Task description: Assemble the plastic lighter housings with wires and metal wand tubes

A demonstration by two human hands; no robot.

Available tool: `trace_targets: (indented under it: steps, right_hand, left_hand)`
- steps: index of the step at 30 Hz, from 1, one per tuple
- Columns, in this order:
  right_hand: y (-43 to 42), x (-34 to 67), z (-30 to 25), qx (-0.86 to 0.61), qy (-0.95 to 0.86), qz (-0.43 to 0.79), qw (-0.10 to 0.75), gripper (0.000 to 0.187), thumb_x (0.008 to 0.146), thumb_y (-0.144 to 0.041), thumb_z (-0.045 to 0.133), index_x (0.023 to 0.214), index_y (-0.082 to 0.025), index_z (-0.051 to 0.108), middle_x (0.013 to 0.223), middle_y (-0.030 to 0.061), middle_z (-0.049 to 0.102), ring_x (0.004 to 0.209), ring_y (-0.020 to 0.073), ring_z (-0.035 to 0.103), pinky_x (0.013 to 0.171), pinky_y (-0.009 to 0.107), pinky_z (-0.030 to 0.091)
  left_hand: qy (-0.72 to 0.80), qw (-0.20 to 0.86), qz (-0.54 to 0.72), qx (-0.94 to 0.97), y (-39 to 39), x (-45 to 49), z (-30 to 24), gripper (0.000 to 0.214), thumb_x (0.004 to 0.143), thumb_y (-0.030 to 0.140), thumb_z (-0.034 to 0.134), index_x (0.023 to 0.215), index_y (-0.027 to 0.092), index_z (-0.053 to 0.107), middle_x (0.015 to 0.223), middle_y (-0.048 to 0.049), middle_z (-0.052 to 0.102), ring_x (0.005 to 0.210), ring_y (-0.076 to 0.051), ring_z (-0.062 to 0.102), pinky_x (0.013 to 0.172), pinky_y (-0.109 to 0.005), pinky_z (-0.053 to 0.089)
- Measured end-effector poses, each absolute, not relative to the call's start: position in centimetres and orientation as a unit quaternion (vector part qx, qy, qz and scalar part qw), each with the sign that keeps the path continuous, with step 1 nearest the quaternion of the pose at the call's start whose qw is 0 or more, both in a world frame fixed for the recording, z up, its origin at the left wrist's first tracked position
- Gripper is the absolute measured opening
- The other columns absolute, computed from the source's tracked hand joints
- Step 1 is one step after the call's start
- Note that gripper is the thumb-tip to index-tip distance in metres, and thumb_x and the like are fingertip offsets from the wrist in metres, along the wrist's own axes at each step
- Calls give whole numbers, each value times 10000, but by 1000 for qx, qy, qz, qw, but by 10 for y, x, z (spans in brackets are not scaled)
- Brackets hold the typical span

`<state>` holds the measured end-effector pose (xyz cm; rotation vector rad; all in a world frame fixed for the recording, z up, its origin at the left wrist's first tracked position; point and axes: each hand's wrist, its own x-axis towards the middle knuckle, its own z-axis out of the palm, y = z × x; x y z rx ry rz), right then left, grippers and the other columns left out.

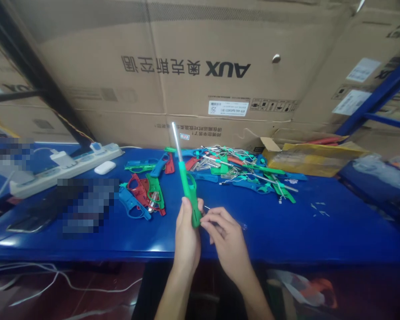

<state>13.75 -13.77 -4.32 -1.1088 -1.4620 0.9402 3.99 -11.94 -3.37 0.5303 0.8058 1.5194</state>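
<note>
My left hand is wrapped round the handle of a green long-nosed lighter, whose silver metal tube points up and away from me. Close against the lighter's lower end, my right hand has its thumb and fingers pinched together. A thin shiny piece shows by those fingertips, but what they hold is too small to tell. Beyond my hands lies a pile of lighter parts: green, blue and red shells, metal tubes and thin wires. To the left are more shells, among them a blue lighter shell.
A white power strip with plugs and a white earphone case lie at left, near a dark phone. An open carton stands back right. Large cardboard boxes wall off the blue table's rear.
</note>
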Motion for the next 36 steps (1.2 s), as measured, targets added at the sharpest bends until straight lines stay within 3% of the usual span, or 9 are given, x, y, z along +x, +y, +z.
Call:
trace_targets:
  steps: [4,9,16,21,23,25,28,31,36]
  right_hand:
    - [-139,134,-44,-468,-629,340,520,177,972,-242,577,968,-232,754,1003,54,653,857,168,667,674,247,570]
    - [-147,121,-48,-459,-695,165,528,283,1006,-147,473,1078,-231,733,1002,74,700,948,180,694,833,284,578]
    - [-156,105,-52,-471,-688,108,541,313,976,-182,576,1249,-257,710,1188,94,710,1099,221,687,928,341,592]
    - [-153,104,-50,-497,-635,100,583,289,963,-190,604,1230,-222,713,1243,97,718,1114,235,700,931,357,610]
    - [-154,115,-48,-504,-617,74,600,276,966,-176,590,1208,-214,720,1227,100,727,1076,238,718,907,368,620]
    - [-156,131,-45,-516,-616,36,594,255,965,-161,588,1166,-214,734,1185,100,743,1042,241,728,912,387,614]
    - [-164,152,-47,-496,-663,8,561,261,969,-115,556,1087,-240,754,1071,71,770,985,221,737,912,381,605]
    - [-172,159,-55,-472,-698,27,539,275,966,-92,545,1087,-238,744,1050,71,758,970,205,728,847,337,617]
    - [-177,153,-68,-491,-711,18,503,306,944,-165,637,1244,-219,669,1206,97,715,1098,243,682,953,404,573]
  left_hand:
    - [348,620,660,243,-121,40,-33,487,902,650,597,821,170,604,742,10,477,649,-104,448,593,-194,412]
    - [295,589,725,200,-123,40,-27,353,906,550,662,865,207,586,797,7,514,706,-110,478,651,-184,430]
    - [321,603,707,181,-123,35,-29,507,910,678,554,857,179,622,808,-13,559,675,-108,509,635,-193,461]
    - [329,590,706,212,-126,37,-27,431,931,606,587,1180,259,645,1160,-50,674,991,-170,635,812,-238,525]
    - [317,572,716,245,-127,35,-22,430,918,505,667,1293,312,588,1301,-43,657,1196,-193,592,909,-256,515]
    - [333,545,712,290,-128,31,-18,485,879,399,744,1324,319,567,1342,-43,650,1262,-205,570,935,-259,512]
    - [381,535,669,348,-128,20,-18,538,826,313,800,1306,278,559,1244,-72,702,972,-181,689,746,-237,558]
    - [406,539,631,381,-128,13,-24,505,817,331,799,1246,234,552,1142,-89,729,587,-120,621,485,-231,516]
    - [430,522,613,409,-131,6,-29,462,845,364,767,1216,196,549,1203,-128,702,621,-136,647,532,-261,565]
